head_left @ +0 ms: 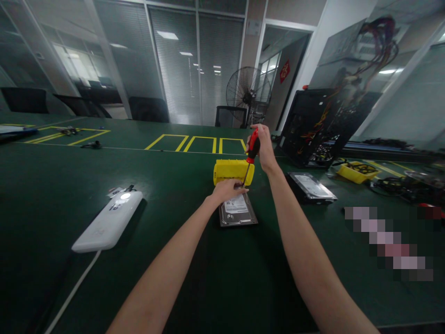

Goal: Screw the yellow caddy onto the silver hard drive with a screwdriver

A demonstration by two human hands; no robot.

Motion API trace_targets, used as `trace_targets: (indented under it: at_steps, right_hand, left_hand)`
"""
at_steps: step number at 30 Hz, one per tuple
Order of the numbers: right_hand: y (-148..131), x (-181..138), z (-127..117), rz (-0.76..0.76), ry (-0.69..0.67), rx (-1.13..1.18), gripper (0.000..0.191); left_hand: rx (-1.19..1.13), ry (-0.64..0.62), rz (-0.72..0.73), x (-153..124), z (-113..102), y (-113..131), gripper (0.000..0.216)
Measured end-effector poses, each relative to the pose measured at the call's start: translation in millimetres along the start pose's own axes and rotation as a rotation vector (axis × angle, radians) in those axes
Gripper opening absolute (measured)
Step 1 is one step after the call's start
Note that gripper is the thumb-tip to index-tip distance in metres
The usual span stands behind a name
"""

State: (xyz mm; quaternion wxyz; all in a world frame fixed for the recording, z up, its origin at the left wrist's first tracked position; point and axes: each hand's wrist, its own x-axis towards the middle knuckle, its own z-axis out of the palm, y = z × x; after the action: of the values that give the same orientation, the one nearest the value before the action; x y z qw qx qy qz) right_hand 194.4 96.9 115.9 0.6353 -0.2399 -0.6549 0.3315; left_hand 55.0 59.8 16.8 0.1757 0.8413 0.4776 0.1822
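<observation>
A hard drive with a white label lies flat on the green table in front of me. My left hand rests closed on its far edge, right where the screwdriver's tip comes down. My right hand is wrapped round the red and black handle of a screwdriver. The tool stands nearly upright, its shaft slanting down to the drive's far end. A yellow box sits just behind the drive.
A second hard drive lies to the right. A white power strip with a cable lies at the left. An open black computer case with wires stands at the back right, a yellow tray and cables beside it. A fan stands behind the table.
</observation>
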Motion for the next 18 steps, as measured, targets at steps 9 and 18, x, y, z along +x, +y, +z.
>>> trace_targets:
  at_steps: [9, 18]
  right_hand:
    - [3.2, 1.6, 0.1, 0.042, 0.030, 0.044, 0.037]
    - [0.5, 0.3, 1.5, 0.002, -0.008, 0.031, 0.035]
  left_hand:
    - [0.033, 0.024, -0.009, 2.9, 2.9, -1.6, 0.053]
    - [0.021, -0.004, -0.004, 0.3, -0.1, 1.3, 0.054]
